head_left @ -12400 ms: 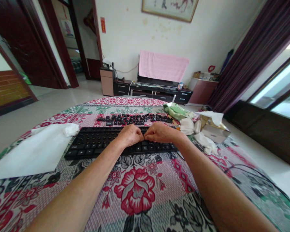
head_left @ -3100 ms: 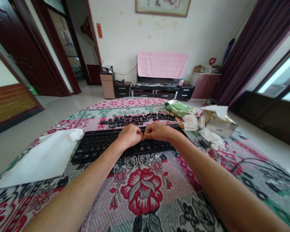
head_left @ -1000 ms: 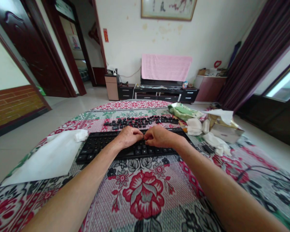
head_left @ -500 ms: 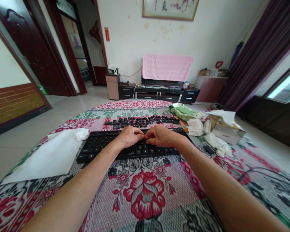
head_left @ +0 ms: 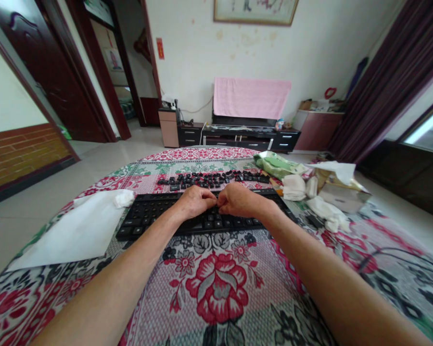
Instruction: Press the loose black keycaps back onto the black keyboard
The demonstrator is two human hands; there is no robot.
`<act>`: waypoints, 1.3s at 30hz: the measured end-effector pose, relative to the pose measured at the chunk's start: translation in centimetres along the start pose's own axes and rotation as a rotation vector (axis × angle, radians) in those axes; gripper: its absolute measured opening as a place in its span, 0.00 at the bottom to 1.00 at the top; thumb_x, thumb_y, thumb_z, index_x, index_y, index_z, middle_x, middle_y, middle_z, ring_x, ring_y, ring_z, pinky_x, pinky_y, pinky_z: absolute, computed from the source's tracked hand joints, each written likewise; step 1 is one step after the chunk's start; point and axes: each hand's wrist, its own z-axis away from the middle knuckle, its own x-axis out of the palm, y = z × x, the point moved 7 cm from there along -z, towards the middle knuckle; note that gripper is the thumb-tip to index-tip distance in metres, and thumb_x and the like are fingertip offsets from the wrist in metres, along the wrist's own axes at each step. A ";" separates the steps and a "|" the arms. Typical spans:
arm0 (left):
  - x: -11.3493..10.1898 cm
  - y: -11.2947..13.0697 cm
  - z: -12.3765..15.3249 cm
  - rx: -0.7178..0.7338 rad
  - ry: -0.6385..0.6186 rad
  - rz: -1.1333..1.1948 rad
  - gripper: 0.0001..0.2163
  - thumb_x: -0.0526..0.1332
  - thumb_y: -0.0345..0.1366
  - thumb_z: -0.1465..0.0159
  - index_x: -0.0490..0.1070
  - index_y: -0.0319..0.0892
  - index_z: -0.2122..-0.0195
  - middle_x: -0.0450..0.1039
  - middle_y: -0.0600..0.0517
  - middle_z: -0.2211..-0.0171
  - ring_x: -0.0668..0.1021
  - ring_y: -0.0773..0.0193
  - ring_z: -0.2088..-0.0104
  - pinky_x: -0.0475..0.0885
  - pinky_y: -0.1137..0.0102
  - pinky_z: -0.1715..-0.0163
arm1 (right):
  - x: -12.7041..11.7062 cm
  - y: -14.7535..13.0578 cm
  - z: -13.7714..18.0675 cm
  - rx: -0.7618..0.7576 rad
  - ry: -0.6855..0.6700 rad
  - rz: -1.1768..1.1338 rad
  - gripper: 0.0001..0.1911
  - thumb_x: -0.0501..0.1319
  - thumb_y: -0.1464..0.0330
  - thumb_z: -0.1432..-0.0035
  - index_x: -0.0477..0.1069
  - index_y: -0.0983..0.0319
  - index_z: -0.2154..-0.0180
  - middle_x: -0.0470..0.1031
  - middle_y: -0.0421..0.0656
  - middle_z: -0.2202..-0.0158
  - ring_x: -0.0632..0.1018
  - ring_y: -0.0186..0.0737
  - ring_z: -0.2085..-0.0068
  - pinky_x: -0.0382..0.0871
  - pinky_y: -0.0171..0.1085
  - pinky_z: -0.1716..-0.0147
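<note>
Keyboard (head_left: 147, 211) lies across surface (head_left: 216, 250), loose keys (head_left: 212, 180) strewn just beyond its far edge. Left hand (head_left: 197, 201) and right hand (head_left: 240, 198) sit close together over keyboard's middle, fingertips pinched; anything between them hidden. Step looks like fine work on single key; next move probably calls for steady fingertips. Hands' place on keyboard much same as half second ago.

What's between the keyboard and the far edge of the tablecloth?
In the head view, loose black keycaps lie just beyond the keyboard, with a green packet and white tissues at the right; then patterned tablecloth runs to the edge.
</note>
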 end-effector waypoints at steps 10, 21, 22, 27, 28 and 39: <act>-0.2 0.5 0.3 -0.031 -0.050 -0.011 0.12 0.55 0.39 0.50 0.75 0.44 0.69 0.74 0.55 0.75 0.71 0.67 0.74 0.62 0.74 0.75 | 0.2 0.4 0.2 -0.138 -0.029 -0.050 0.10 0.55 0.70 0.54 0.75 0.64 0.71 0.72 0.40 0.78 0.68 0.30 0.76 0.56 0.30 0.76; 0.0 0.1 0.3 -0.003 -0.056 -0.021 0.12 0.55 0.40 0.50 0.74 0.43 0.68 0.73 0.55 0.75 0.71 0.67 0.74 0.62 0.73 0.74 | -0.1 -0.2 0.0 -0.043 0.004 0.006 0.09 0.55 0.73 0.56 0.75 0.65 0.74 0.72 0.43 0.79 0.68 0.32 0.76 0.54 0.32 0.76; 0.0 0.2 0.3 -0.005 -0.055 -0.022 0.13 0.55 0.40 0.50 0.74 0.43 0.68 0.73 0.55 0.75 0.71 0.67 0.74 0.62 0.73 0.74 | -0.2 -0.4 0.0 -0.072 0.021 0.018 0.09 0.55 0.73 0.57 0.74 0.65 0.74 0.73 0.44 0.78 0.69 0.32 0.76 0.55 0.32 0.76; -0.2 0.4 0.4 -0.011 -0.055 -0.023 0.12 0.54 0.40 0.49 0.74 0.43 0.68 0.73 0.56 0.75 0.71 0.67 0.74 0.62 0.74 0.74 | -0.2 -0.4 0.3 -0.146 0.050 0.008 0.10 0.54 0.74 0.56 0.74 0.65 0.73 0.73 0.44 0.76 0.70 0.32 0.74 0.56 0.31 0.74; -0.2 0.4 0.4 -0.016 -0.060 -0.025 0.12 0.54 0.40 0.49 0.74 0.43 0.68 0.73 0.56 0.76 0.70 0.68 0.74 0.61 0.74 0.74 | -0.2 -0.2 0.4 -0.142 0.036 -0.010 0.10 0.54 0.74 0.56 0.74 0.65 0.73 0.73 0.43 0.76 0.70 0.32 0.74 0.56 0.31 0.75; -0.3 0.3 0.4 -0.013 -0.045 -0.026 0.12 0.55 0.40 0.49 0.74 0.43 0.68 0.73 0.56 0.76 0.70 0.68 0.75 0.62 0.73 0.75 | -0.1 0.1 0.5 -0.091 -0.010 -0.047 0.10 0.54 0.72 0.56 0.74 0.65 0.74 0.71 0.41 0.80 0.66 0.29 0.78 0.54 0.31 0.77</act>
